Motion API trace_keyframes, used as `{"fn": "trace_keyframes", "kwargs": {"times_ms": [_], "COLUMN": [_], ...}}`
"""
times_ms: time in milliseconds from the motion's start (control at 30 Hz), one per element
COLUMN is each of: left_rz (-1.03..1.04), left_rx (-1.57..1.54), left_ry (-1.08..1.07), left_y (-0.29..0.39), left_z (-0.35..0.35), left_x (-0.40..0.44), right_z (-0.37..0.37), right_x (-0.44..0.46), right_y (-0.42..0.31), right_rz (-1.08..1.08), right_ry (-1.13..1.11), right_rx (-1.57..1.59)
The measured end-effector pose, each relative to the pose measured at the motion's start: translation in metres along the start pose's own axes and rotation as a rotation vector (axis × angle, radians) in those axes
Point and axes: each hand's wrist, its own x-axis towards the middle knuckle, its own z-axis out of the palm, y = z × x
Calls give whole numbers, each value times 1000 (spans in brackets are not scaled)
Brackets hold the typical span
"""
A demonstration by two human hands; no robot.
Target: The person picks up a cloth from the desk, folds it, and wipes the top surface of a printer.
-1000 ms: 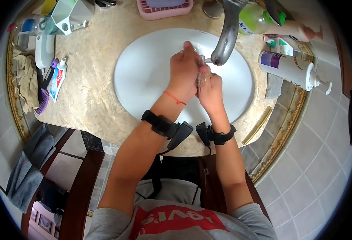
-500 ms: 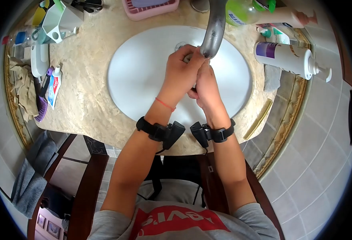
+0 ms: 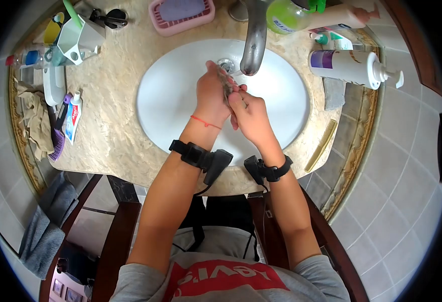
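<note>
Over the white sink basin (image 3: 276,118), both hands are close together below the metal faucet (image 3: 254,43). My left hand (image 3: 213,90) is turned palm inward, its fingers partly curled around a small greyish item (image 3: 227,86) that I cannot make out. My right hand (image 3: 251,115) touches the left one, its fingers bent and closed against the same item. Whether it grips the item itself is hidden. The drain (image 3: 225,64) shows just behind my left hand. A red string circles my left wrist, and black straps with small devices sit on both forearms.
A pink soap dish (image 3: 181,26) stands behind the basin. Toothpaste (image 3: 72,121), a purple brush (image 3: 57,143) and a white holder (image 3: 82,40) lie at the left. At the right are a white pump bottle (image 3: 349,68), a green bottle (image 3: 286,17) and a comb (image 3: 321,146).
Both hands have moved from under the faucet's spout slightly left and toward me. My left hand has turned, showing more of the greyish item. The camera view has shifted a little.
</note>
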Motion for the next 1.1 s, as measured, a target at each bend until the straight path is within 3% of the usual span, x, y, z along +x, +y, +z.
{"fn": "trace_keyframes", "kwargs": {"times_ms": [100,167,233,300,500,600,800,900,1000,1067,1100], "left_rz": [18,29,3,-25,96,57,65,170,346,370,388], "left_rx": [-30,2,0,-8,334,274,342,466,555,660,708], "left_ry": [-78,-75,-131,-122,-166,-161,-106,-81,7,-6,-13], "left_y": [2,8,9,12,13,11,2,-6,-19,-26,-29], "left_z": [-3,2,-5,-8,-27,-38,-38,-36,-32,-25,-21], "left_x": [-7,-19,-25,-36,-55,-59,-67,-68,-66,-64,-64], "right_z": [-23,-29,-40,-44,-41,-37,-39,-28,-3,14,19], "right_x": [-13,-18,-15,-12,-15,-26,-28,-33,-37,-50,-55], "right_y": [-2,-48,-76,-104,-135,-135,-105,-69,-15,4,15], "right_rz": [-265,-395,-727,-879,-873,-856,-833,-808,-535,-171,-139], "right_ry": [321,620,712,772,830,807,697,691,576,310,268], "right_rx": [180,-13,-263,-430,-597,-750,-699,-493,-259,152,255]}}
